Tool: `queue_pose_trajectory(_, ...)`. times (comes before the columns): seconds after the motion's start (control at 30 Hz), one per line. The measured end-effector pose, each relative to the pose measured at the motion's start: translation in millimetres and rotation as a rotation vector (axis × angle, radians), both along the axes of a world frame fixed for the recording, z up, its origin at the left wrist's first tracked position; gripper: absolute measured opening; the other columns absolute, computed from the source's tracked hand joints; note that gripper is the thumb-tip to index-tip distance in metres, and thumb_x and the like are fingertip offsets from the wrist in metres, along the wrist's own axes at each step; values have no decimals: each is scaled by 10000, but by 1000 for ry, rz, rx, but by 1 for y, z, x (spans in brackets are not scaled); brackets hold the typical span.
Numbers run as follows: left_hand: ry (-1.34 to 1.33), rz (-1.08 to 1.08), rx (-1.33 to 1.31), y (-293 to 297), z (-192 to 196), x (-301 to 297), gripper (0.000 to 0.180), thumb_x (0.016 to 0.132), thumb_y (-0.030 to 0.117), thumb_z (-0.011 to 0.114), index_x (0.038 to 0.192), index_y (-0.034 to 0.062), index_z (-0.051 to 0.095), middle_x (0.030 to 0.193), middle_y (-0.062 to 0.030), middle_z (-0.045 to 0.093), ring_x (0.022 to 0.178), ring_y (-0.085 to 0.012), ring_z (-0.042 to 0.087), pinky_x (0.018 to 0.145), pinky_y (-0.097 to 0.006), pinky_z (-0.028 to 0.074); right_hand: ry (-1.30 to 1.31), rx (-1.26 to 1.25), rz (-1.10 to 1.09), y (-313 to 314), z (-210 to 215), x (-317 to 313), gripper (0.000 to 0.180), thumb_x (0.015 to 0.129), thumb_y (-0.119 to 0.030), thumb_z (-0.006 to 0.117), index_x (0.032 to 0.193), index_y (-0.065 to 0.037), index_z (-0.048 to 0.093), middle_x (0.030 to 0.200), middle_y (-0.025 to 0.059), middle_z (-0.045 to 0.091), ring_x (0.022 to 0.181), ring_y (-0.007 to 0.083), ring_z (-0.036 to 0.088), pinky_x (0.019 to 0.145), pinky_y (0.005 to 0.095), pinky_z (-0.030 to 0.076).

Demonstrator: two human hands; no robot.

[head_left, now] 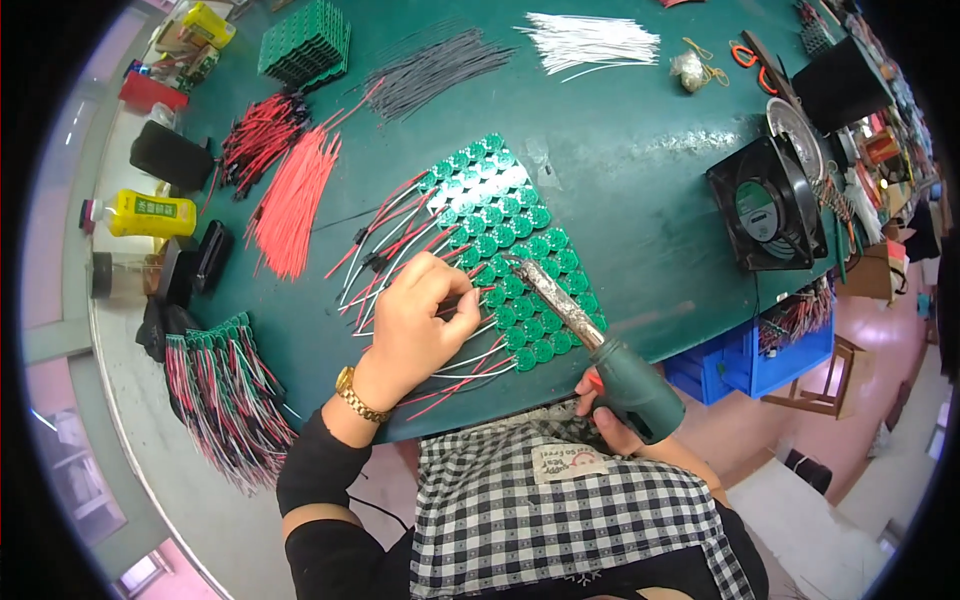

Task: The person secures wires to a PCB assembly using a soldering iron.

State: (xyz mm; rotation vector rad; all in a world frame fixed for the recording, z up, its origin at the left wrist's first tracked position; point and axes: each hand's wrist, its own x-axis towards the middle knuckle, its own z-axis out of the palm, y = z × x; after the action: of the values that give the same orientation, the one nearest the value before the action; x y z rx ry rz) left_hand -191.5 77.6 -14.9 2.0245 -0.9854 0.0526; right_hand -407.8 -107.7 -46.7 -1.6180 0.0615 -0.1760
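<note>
A panel of round green circuit boards [520, 215] lies on the table before me, with red, white and black wires [385, 250] fanning out from its left edge. My left hand [425, 310], a gold watch on its wrist, is closed in a pinch at that edge. A short red wire end [486, 290] shows at its fingertips against the boards. My right hand [612, 425] is wrapped round the green handle of a soldering iron [570, 310]. The iron's dark tip is over the boards, just beyond the left fingertips; whether it touches a board I cannot tell.
Bundles of red wires [295, 205], dark wires [440, 72] and white wires [590, 42] lie beyond the panel. A black fan [765, 205] stands at the right, above a blue bin [790, 350]. Wired boards [225, 390] hang at the left edge, near a yellow bottle [150, 214].
</note>
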Motion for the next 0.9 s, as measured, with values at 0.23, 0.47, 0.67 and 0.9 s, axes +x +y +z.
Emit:
queue_pose_trajectory(0.23, 121, 4, -34, -6, 8, -7, 113, 687, -23, 686, 711, 34, 593, 700, -47, 562, 576, -140, 593, 501, -260, 490, 114, 82, 2, 2, 15, 1, 240, 826, -94, 578, 1051, -11, 581, 829, 46, 632, 696, 127, 636, 624, 263, 506)
queue_pose_trajectory(0.47, 86, 30, 12, -7, 3, -4, 114, 659, -1, 679, 679, 49, 579, 684, -41, 551, 540, -170, 563, 476, -277, 460, 171, -5, -1, -1, 23, -9, 289, 825, -130, 585, 1086, -5, 586, 880, 65, 653, 698, 128, 644, 640, 269, 518)
queue_pose_trajectory(0.67, 92, 26, 11, -6, 2, -5, 119, 647, 1, 680, 670, 55, 576, 682, -40, 551, 540, -176, 559, 472, -289, 454, 241, -6, 62, -6, 24, -12, 392, 845, -255, 617, 1133, -2, 541, 936, 90, 618, 738, 150, 619, 673, 288, 503)
queue_pose_trajectory(0.9, 109, 21, -4, -3, 1, -4, 128, 644, 2, 687, 666, 56, 572, 677, -37, 551, 539, -170, 561, 469, -280, 456, 188, -139, 97, -11, 21, -14, 325, 822, -182, 635, 1088, 1, 601, 871, 71, 657, 710, 142, 656, 649, 258, 528)
